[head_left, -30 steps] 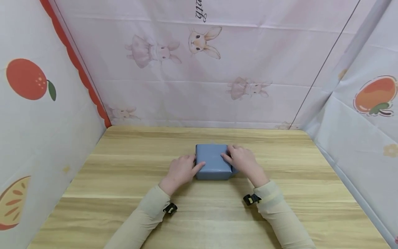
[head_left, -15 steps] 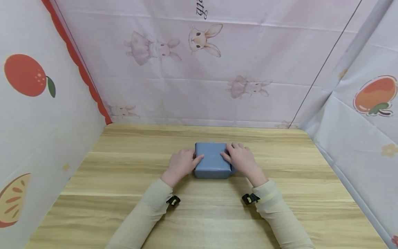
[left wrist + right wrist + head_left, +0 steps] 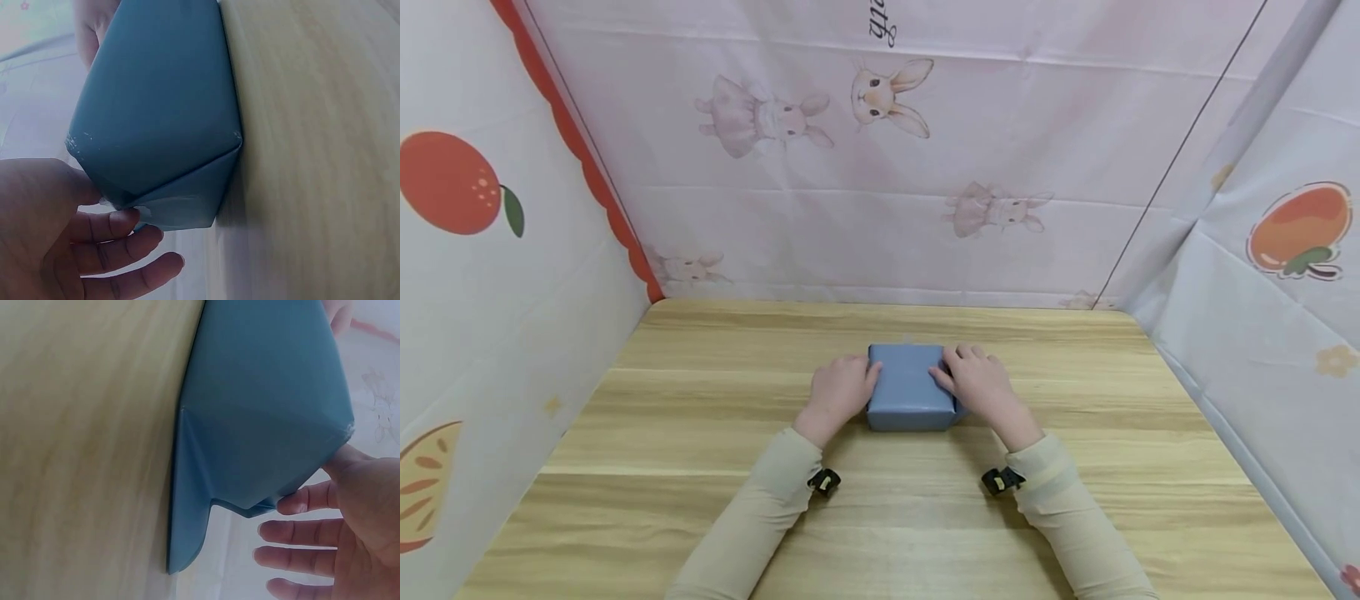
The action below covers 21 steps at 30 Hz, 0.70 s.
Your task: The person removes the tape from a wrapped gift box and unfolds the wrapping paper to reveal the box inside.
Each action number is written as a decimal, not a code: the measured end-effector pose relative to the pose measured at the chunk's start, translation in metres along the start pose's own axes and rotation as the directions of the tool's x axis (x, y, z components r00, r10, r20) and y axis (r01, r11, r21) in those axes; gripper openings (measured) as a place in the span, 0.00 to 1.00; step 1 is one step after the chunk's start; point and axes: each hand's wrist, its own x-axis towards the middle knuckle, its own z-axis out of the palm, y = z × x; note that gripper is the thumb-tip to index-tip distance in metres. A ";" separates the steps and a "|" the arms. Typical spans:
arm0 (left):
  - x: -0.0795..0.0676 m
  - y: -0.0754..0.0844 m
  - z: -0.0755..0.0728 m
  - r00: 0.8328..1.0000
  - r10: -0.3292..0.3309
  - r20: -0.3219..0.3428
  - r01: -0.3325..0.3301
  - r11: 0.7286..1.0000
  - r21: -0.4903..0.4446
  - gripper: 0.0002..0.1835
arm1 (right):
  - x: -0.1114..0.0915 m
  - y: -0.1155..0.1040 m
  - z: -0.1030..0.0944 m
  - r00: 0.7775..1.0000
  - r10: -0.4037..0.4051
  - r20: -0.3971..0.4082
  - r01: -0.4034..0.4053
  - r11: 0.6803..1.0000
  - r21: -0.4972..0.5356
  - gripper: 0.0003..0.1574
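Observation:
A box wrapped in blue paper (image 3: 910, 379) rests on the table between both hands. At its left end is the left hand (image 3: 841, 387), thumb at the top edge. In the left wrist view, that hand's forefinger (image 3: 119, 225) touches the folded end flap (image 3: 181, 200), where a clear shiny patch shows; its other fingers are slightly bent and apart. The right hand (image 3: 981, 383) lays its thumb on the box top at the right end. In the right wrist view, its forefinger (image 3: 306, 499) touches the folded paper edge, other fingers straight. A loose lower flap (image 3: 190, 519) sticks out along the table.
The wooden table (image 3: 700, 417) meets a pink rabbit-print cloth (image 3: 820, 242) at its back edge. Fruit-print cloths hang on the left (image 3: 512, 333) and right (image 3: 1262, 333). Black cameras sit on the left wrist (image 3: 824, 482) and right wrist (image 3: 1002, 481).
The left thumb has drawn back from the box top to its left edge, and the left wrist has shifted slightly right. Right hand and box have hardly moved.

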 end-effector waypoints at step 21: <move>0.000 -0.002 -0.003 1.000 0.010 -0.013 -0.009 1.000 0.019 0.19 | 0.001 -0.001 0.002 0.999 0.025 0.030 -0.025 0.999 0.028 0.23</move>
